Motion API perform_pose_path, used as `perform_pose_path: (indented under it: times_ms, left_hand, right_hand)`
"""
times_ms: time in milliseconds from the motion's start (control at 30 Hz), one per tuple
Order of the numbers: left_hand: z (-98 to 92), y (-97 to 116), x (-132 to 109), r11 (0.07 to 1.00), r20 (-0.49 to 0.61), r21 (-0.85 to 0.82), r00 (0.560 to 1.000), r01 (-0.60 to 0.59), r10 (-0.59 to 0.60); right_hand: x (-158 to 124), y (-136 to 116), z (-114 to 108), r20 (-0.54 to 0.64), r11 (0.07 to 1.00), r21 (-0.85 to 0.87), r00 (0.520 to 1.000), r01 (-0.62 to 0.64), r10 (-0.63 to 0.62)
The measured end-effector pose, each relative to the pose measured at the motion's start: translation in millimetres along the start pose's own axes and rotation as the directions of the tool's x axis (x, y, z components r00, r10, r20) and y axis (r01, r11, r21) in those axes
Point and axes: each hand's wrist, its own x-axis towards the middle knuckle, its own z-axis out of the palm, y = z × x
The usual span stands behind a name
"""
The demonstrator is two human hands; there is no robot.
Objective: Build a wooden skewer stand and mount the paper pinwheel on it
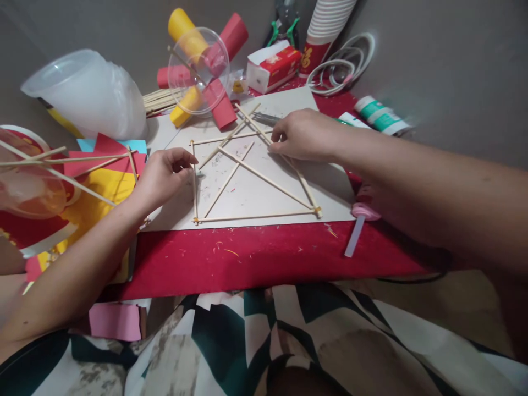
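Observation:
A frame of thin wooden sticks point(251, 170) lies on a pale grey board point(247, 198) set on a red cloth. My left hand point(163, 176) rests at the frame's left edge, fingers curled and pinching the left stick near its top. My right hand point(303, 135) lies over the frame's upper right, fingers closed on a stick there. Several loose sticks cross inside the frame. A metal tool point(266, 117), maybe scissors or pliers, lies just beyond my right hand.
Rolled red and yellow paper with a clear plastic lid point(200, 69) stands behind the board. To the left are coloured paper sheets point(103, 181), a clear plastic container point(88, 93) and another stick frame. A tissue pack point(272, 66), stacked cups, a glue tube point(381, 115) and pink tape point(365, 212) lie right.

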Motion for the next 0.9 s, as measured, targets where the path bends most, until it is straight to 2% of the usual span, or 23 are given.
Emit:
perform_pose_path:
  times_ms: [167,333,467,667,767,900]
  left_hand:
    - [-3.9,-6,-5,0.998,-0.005,-0.047,0.999,0.049,-0.049]
    - [-3.9,-11,-3,0.991,-0.035,-0.06,0.992,0.118,-0.12]
    - [-0.6,-17,10,0.983,-0.062,-0.016,0.981,0.182,-0.183]
    - [5.4,-17,41,0.987,-0.127,0.103,0.986,0.124,-0.11]
    - [10.0,-10,52,0.986,-0.039,0.131,0.994,0.105,-0.1]
    - [18.6,1,61,0.981,0.126,0.173,0.986,0.087,-0.11]
  right_hand:
    - [-6,-12,-9,0.027,0.997,-0.065,0.998,-0.049,0.051]
    - [-4,-6,-7,-0.064,0.999,0.049,0.998,0.009,-0.006]
    - [-7,-7,-11,-0.12,0.993,0.115,0.993,0.038,-0.024]
    - [-11,-16,-19,-0.149,0.988,0.152,0.989,0.021,0.002]
    - [-12,-18,-21,-0.132,0.963,0.268,0.989,-0.024,0.062]
    - [-18,-19,-23,-0.021,0.874,0.461,0.982,-0.157,0.188]
